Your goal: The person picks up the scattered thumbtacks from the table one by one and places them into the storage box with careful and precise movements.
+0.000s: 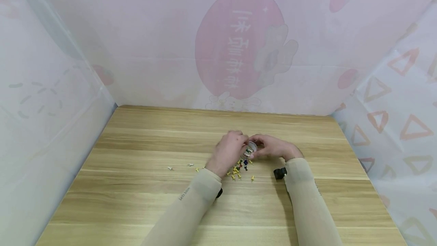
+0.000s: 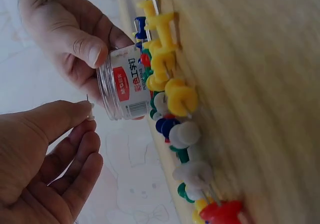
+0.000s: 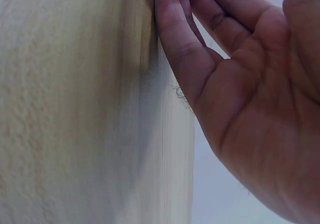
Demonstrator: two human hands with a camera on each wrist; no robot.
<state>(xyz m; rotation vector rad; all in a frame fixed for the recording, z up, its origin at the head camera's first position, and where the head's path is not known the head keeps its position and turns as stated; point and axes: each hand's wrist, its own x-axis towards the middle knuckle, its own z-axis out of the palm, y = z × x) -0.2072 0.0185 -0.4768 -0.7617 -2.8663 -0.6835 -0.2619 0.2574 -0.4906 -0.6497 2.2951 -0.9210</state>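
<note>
Jar (image 2: 126,87), clear-walled, labelled with a red patch and a barcode, located between the two hands above the middle of the wooden table (image 1: 102,196). Its mouth faces upward; the pins in front hide its base in the left wrist view, so contact with the tabletop cannot be confirmed.

Right hand (image 1: 274,146): partly closed round the jar, thumb on one side, fingers on the other. Right wrist view shows only a sliver of the jar at the fingertips, close to the tabletop.

Left hand (image 2: 55,156): thumb and index finger brought together, pinching one white push pin (image 2: 90,114), needle exposed, just beside the jar's rim. Remaining fingers loosely bent.

Loose push pins (image 1: 235,171) in yellow, blue, green, red and white lie clustered on the table on the person's side of the jar. Two white pins (image 1: 190,164) lie apart, left of the left forearm. One yellow pin (image 1: 252,178) sits slightly separate, nearer the right forearm.

Sleeves (image 1: 307,200): beige. Backdrop (image 1: 164,48): pale printed sheeting with a large pink circle.
</note>
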